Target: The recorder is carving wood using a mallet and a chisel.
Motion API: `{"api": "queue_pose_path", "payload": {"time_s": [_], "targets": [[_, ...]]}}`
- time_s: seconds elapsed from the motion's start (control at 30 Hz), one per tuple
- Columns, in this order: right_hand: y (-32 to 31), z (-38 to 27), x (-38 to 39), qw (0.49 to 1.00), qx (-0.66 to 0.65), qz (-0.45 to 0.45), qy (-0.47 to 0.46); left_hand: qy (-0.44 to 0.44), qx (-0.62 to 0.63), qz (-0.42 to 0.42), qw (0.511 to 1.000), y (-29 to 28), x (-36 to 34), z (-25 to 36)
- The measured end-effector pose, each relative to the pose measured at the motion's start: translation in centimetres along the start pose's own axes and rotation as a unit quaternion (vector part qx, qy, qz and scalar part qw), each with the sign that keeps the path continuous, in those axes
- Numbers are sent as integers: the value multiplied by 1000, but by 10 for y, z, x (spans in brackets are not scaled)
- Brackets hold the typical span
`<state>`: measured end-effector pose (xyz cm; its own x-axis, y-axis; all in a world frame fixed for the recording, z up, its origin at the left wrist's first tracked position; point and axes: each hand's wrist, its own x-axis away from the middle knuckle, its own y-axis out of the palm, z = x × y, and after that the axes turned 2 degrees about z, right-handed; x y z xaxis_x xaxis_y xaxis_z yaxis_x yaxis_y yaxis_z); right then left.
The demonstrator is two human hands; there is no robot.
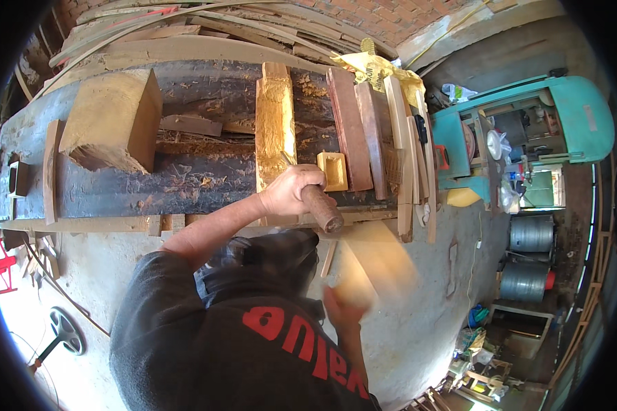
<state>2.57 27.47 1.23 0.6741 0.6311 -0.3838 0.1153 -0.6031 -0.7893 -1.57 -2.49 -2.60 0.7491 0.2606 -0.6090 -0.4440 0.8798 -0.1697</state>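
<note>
My left hand (291, 192) is wrapped round the thick brown wooden handle (323, 209) of a chisel. Its blade (286, 158) points away from me and meets a pale timber piece (274, 130) with a rough, hollowed face, lying across the dark workbench (209, 171). At the lower right, my right hand (345, 306) closes on a wooden mallet (377, 260), smeared by motion. The mallet is apart from the handle's end. Just right of the timber sits a small square wooden block (332, 172) with a recess.
A big wood block (106, 120) stands on the bench's left part, near a flat strip (51, 171). Several boards (349, 127) lie at the right, with a yellow sack (384, 72) behind. A teal machine (583, 120) and metal drums (531, 234) stand farther right.
</note>
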Motion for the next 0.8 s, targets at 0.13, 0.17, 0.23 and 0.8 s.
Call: {"api": "queue_pose_path", "payload": {"time_s": [0.13, 0.17, 0.23, 0.8], "targets": [[-6, -41, -33, 975, -142, 5, 170, 34, 14, -12, 999, -1, 14, -10], [-14, -40, -30, 987, -130, 4, 99, 34, 6, -13, 999, -2, 15, -10], [-18, -34, -18, 983, -165, 60, 44, 14, -4, -28, 1000, -5, 12, 3], [8, -25, -22, 949, -163, -30, 269, 60, -34, -45, 997, 8, 19, -8]]}}
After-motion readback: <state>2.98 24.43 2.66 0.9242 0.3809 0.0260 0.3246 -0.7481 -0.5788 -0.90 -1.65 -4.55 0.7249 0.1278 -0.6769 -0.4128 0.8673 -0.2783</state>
